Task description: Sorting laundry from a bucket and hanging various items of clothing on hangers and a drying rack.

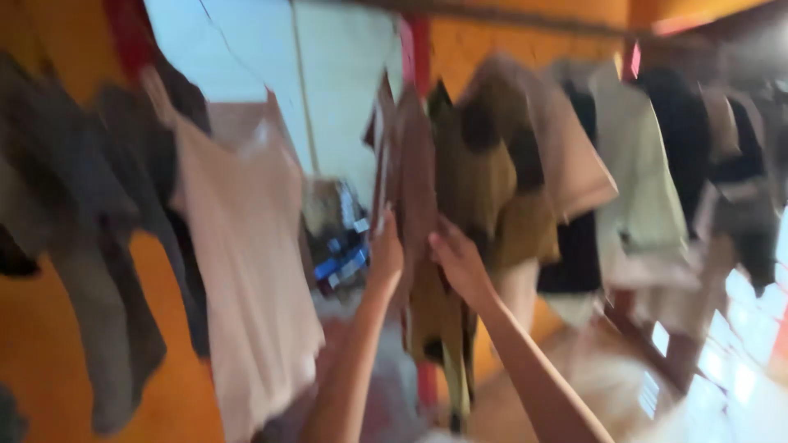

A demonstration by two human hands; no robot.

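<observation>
We see a blurry shot of clothes hung in a row in front of an orange wall [49, 344]. Both arms reach up from the bottom of the frame. The left hand [386, 250] is raised against a brown garment [410, 164] that hangs near the middle of the row, just left of a red post [419, 49]; the fingers seem to close on the cloth's edge, though blur keeps us from being sure. The right hand [455, 258] sits just beside it, touching an olive shirt [472, 189] that hangs next to the brown one; fingers look loosely curled against the fabric (grip unclear, we cannot tell whether it pinches). The two hands are near each other, not touching. Left of them hangs a pale pink top [246, 246], then grey trousers [90, 246] further left. Right of the olive shirt we see a tan shirt [566, 148], a pale green shirt [640, 172] and dark clothes [689, 131]. A white panel [246, 49] shows behind the row.
</observation>
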